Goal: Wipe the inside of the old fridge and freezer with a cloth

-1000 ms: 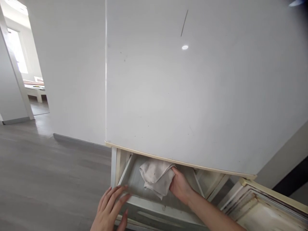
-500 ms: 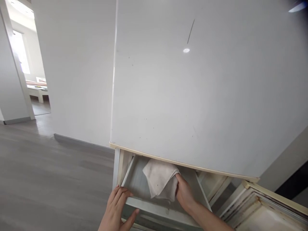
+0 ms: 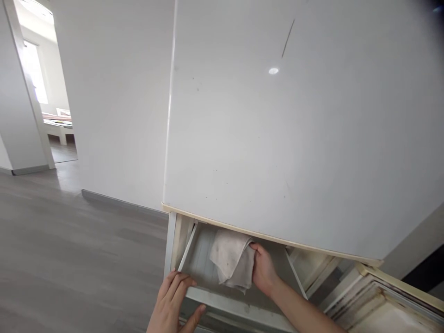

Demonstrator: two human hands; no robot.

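One drawer, pulled out beneath one white top. One pale cloth, folded over, within drawer. Right hand in drawer: fingers clamped on cloth's right edge. Left hand at drawer's front left corner: fingers over rim, thumb apart; cannot tell whether gripping. One open door right of drawer.

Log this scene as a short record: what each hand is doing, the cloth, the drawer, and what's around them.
Left hand: the left hand has its fingers at the drawer's front left corner, thumb lower by its front face
Right hand: the right hand holds the cloth by its right side
Cloth: a pale cloth, folded over; contact with the drawer bottom unclear
Drawer: the drawer is pulled out below a large white panel
Lower right: open door, brownish marks inside
Left: grey floor
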